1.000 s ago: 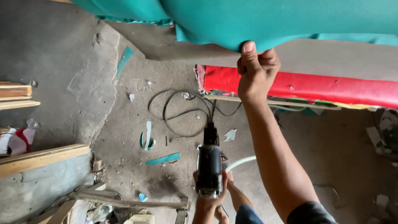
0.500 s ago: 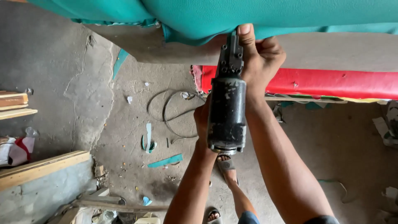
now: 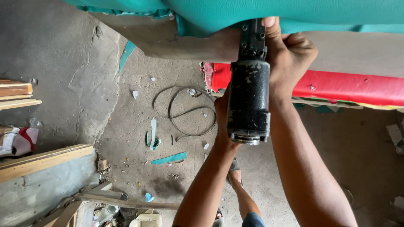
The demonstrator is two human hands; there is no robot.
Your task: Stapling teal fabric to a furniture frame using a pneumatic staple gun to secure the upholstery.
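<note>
Staple gun (image 3: 249,96), black, nose pressed up against teal fabric (image 3: 294,12) on the frame edge. My left hand (image 3: 223,122) is clenched around its grip; my right hand (image 3: 290,54) pinches the fabric taut beside it.

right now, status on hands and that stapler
Right hand pinching teal fabric at frame edge. Left hand gripping black pneumatic stapler, nose against fabric. Nothing in the way.

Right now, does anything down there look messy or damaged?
Yes. The concrete floor is cracked, and teal fabric scraps and a loose black cable lie scattered below the staple gun.
</note>
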